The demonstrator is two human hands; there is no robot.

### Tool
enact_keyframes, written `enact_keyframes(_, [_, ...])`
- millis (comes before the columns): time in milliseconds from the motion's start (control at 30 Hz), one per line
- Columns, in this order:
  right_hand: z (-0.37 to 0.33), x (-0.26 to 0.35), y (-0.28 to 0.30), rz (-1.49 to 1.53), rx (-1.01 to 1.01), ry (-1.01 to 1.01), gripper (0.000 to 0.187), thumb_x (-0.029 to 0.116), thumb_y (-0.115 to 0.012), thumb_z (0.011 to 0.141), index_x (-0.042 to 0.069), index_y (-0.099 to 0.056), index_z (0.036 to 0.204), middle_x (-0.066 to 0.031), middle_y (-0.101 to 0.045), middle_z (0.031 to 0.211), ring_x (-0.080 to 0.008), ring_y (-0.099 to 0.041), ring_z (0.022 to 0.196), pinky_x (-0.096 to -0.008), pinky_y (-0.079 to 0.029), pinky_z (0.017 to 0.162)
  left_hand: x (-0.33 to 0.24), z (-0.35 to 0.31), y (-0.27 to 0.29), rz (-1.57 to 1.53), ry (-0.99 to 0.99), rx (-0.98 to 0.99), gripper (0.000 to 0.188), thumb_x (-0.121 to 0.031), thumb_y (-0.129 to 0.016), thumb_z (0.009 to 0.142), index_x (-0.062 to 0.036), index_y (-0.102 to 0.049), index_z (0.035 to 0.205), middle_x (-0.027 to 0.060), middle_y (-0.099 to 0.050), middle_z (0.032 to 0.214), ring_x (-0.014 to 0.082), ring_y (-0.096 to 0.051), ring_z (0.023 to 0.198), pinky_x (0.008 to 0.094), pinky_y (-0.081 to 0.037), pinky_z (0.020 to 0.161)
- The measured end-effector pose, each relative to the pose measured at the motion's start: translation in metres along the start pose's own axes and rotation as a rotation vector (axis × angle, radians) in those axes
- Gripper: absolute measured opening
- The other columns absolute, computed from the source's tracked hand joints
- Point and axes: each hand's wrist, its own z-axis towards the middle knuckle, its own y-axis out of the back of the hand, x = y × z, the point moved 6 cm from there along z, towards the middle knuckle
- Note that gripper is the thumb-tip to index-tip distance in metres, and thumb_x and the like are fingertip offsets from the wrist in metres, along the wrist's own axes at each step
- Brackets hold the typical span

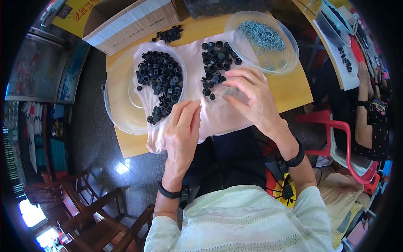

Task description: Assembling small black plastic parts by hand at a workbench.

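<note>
My left hand [182,133] is over the near edge of a pale pink cloth [193,75], its fingertips pinched together. Whatever they hold, if anything, is hidden. My right hand [256,98] hovers at the right side of the cloth, thumb and fingers apart, with nothing visible between them. Just left of its fingertips lies a loose group of small black plastic caps [219,56]. Beside my left hand a round clear plastic tray [112,98] holds a heap of similar black caps [161,71], spread along its right side.
A clear round bowl of silvery screws [261,35] stands at the back right of the wooden table [294,90]. Small black pieces [169,33] lie by a cardboard box [130,25] at the back. A red plastic chair [348,130] and another person's arm [363,122] are at right.
</note>
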Motion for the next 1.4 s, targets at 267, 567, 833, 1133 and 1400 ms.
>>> enact_keyframes(267, [-0.016,-0.003,0.009,0.099,-0.05,-0.118,0.019,0.001,-0.07,0.072,0.003,-0.064,0.09,-0.0082,-0.06,0.106,-0.0279,-0.053,0.105,-0.0362,-0.045,0.088,0.007,0.019,-0.035,-0.012,0.047,0.08,0.023,-0.001,-0.063,0.083,-0.0007,-0.063,0.106,0.0124,-0.062,0.095,0.0207,-0.061,0.07,0.0287,-0.049,0.064])
enact_keyframes(567, [-0.019,0.006,0.002,0.207,-0.088,-0.093,0.023,-0.002,-0.07,0.071,0.004,-0.064,0.092,-0.0091,-0.062,0.104,-0.0285,-0.055,0.102,-0.0354,-0.048,0.084,0.013,0.004,-0.029,-0.266,0.185,0.091,0.022,-0.002,-0.063,0.086,-0.0001,-0.062,0.108,0.0083,-0.063,0.092,0.0137,-0.059,0.068,0.0256,-0.048,0.06])
enact_keyframes(833, [-0.022,0.014,-0.017,0.519,-0.069,-0.189,0.024,-0.002,-0.069,0.075,0.0,-0.063,0.099,-0.0116,-0.063,0.1,-0.0241,-0.065,0.085,-0.0294,-0.054,0.072,0.018,-0.023,-0.049,-1.268,0.746,0.203,0.028,-0.021,-0.06,0.093,0.0013,-0.06,0.111,0.0054,-0.063,0.082,0.0083,-0.058,0.065,0.0199,-0.044,0.053])
enact_keyframes(1133, [-0.031,0.013,-0.02,0.548,-0.13,-0.22,0.02,-0.006,-0.067,0.077,-0.001,-0.065,0.097,-0.0118,-0.066,0.095,-0.0202,-0.067,0.079,-0.0267,-0.054,0.064,0.019,-0.03,-0.054,-1.376,0.798,0.205,0.025,-0.022,-0.06,0.093,-0.0001,-0.061,0.106,0.0041,-0.062,0.078,0.0086,-0.058,0.066,0.02,-0.044,0.055])
enact_keyframes(1400, [-0.031,0.017,-0.015,0.523,-0.129,-0.171,0.021,-0.006,-0.067,0.077,-0.001,-0.064,0.097,-0.0108,-0.065,0.093,-0.0173,-0.067,0.076,-0.0258,-0.056,0.063,0.013,-0.026,-0.045,-1.316,0.737,0.158,0.025,-0.021,-0.056,0.095,0.0008,-0.059,0.108,0.0052,-0.064,0.083,0.0097,-0.058,0.067,0.0211,-0.045,0.057])
